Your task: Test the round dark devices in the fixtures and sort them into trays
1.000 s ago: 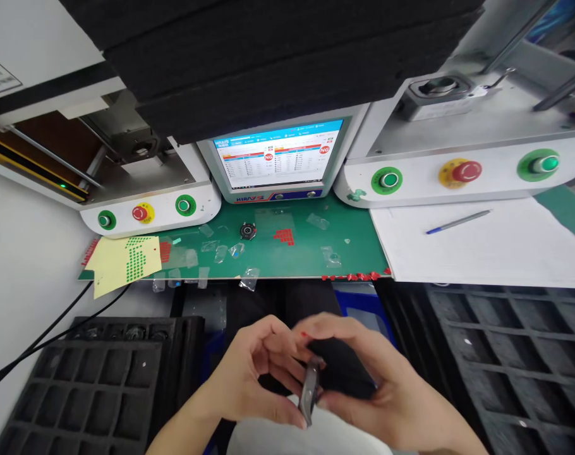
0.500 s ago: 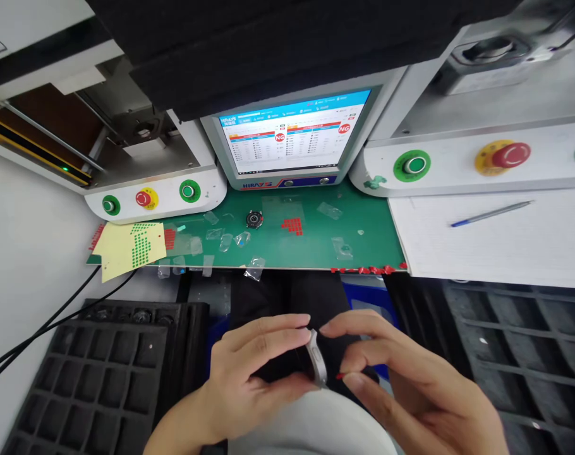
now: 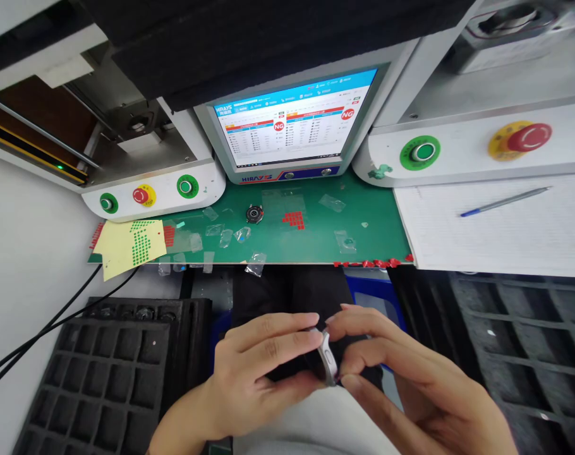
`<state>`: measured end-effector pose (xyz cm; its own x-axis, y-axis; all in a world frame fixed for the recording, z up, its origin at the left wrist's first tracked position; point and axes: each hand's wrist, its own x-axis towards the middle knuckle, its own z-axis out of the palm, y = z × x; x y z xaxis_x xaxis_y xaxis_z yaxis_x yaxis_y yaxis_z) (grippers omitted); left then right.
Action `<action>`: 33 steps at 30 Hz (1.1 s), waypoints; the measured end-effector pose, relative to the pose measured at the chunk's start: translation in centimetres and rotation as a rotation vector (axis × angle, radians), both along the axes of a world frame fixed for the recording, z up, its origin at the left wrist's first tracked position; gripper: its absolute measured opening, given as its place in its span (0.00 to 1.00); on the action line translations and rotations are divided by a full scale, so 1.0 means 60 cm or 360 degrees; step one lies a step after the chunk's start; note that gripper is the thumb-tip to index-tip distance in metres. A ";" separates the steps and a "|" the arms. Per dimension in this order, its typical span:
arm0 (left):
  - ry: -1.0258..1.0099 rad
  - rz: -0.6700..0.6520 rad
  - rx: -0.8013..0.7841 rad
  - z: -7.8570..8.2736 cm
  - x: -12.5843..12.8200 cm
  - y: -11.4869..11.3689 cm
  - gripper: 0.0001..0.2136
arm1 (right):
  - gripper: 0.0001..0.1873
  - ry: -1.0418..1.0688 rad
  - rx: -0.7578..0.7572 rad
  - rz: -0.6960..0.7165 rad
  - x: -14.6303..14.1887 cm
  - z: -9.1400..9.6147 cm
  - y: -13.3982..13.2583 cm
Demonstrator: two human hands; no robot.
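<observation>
My left hand pinches a silver watch case between its fingers and thumb, above my lap. The case stands on edge, with a button on its rim turned to the right. My right hand is closed against that rim. Its index fingertip is close to the upper end, while another finger and the thumb pinch at the lower end. The small red sticker seen in that pinch earlier is now almost wholly hidden. On the green mat lies another round watch, back up, beside a sheet of red stickers.
Clear film scraps and yellow sticker sheets lie along the mat. Red bits line its front edge. Behind stands a monitor between two machines with buttons. Black compartment trays flank my lap; a pen rests on paper.
My right hand has moved in so its fingertips meet the watch case, bringing the red sticker to the rim. My left hand and the case have shifted slightly right.
</observation>
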<state>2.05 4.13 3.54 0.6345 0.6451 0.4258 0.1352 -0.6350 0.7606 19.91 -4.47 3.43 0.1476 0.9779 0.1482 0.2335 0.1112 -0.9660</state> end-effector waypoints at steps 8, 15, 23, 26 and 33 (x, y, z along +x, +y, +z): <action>0.0026 -0.0022 -0.0001 0.003 -0.004 0.002 0.20 | 0.05 0.0025 -0.0009 -0.0025 -0.001 -0.002 0.007; 0.0069 -0.0046 0.0054 0.007 -0.003 0.006 0.18 | 0.04 0.0088 0.0015 -0.0076 -0.003 0.003 0.009; -0.0011 -0.0133 0.0019 -0.010 0.000 0.012 0.20 | 0.14 0.1023 -0.0517 0.0091 -0.002 -0.034 0.016; -0.0088 -0.0149 -0.0118 -0.021 0.002 0.015 0.22 | 0.21 0.1503 -0.0709 0.0076 -0.018 -0.051 0.022; -0.0488 -0.0369 -0.1035 -0.046 0.016 0.010 0.25 | 0.29 0.1783 -0.0774 -0.0017 -0.059 -0.042 0.020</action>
